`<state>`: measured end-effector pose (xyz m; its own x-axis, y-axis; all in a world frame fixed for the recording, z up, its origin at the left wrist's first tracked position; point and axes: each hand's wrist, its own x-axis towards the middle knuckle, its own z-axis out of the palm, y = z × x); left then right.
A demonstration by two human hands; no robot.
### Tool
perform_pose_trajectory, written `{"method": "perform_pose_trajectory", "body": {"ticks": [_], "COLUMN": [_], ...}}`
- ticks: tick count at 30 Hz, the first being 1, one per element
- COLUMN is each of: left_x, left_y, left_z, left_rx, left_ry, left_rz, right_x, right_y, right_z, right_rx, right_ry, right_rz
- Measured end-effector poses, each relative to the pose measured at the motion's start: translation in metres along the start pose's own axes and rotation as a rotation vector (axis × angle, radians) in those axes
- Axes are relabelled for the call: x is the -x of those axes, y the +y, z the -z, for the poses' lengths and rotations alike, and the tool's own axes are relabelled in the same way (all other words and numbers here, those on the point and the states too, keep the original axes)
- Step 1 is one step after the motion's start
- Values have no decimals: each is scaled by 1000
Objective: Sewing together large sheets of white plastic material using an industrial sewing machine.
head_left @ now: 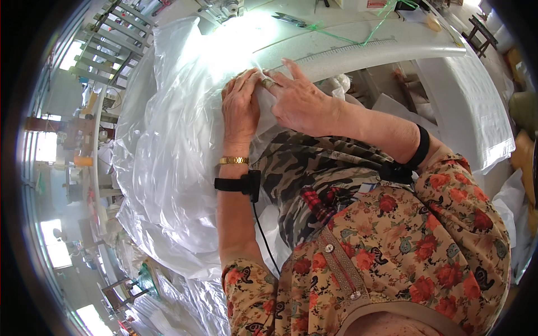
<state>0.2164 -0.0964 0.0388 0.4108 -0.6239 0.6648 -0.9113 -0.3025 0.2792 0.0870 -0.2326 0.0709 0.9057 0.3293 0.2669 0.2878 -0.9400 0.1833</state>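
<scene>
A large, crumpled sheet of clear plastic film (168, 129) spills over the table's front edge and down the left side of my lap. My left hand (242, 106) lies closed on the film's edge, its fingers bent and pressed together. Close beside it, my right hand (300, 103) pinches the same edge, with one finger raised. Both hands are below a glaring work light, which washes out the film beyond the fingertips. Part of a sewing machine (227, 10) shows behind that glare.
A pale worktable (414, 42) with ruler marks along its edge reaches right. Thread snips (290, 20) lie on it near a loose green thread (364, 40). White sheeting (471, 106) hangs at the right. A slatted rack (115, 42) stands far left. A black cable (263, 235) trails from my left wrist.
</scene>
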Motion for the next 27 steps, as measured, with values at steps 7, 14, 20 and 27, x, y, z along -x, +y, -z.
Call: {"method": "perform_pose_trajectory", "body": {"ticks": [7, 14, 20, 27], "left_x": [1, -2, -11, -45], "left_y": [-5, 4, -5, -21], "left_z": [9, 18, 24, 28], "left_rx": [-83, -74, -56, -37], "left_ry": [-150, -202, -238, -279], "left_rz": [-59, -72, -51, -53], "right_x": [-41, -65, -73, -91], "right_y": [44, 87, 86, 107], "right_z": [30, -45, -31, -38], "right_rx": [-258, -196, -214, -245], "right_ry": [-201, 233, 101, 114], "right_rz": [-118, -19, -37, -28]}}
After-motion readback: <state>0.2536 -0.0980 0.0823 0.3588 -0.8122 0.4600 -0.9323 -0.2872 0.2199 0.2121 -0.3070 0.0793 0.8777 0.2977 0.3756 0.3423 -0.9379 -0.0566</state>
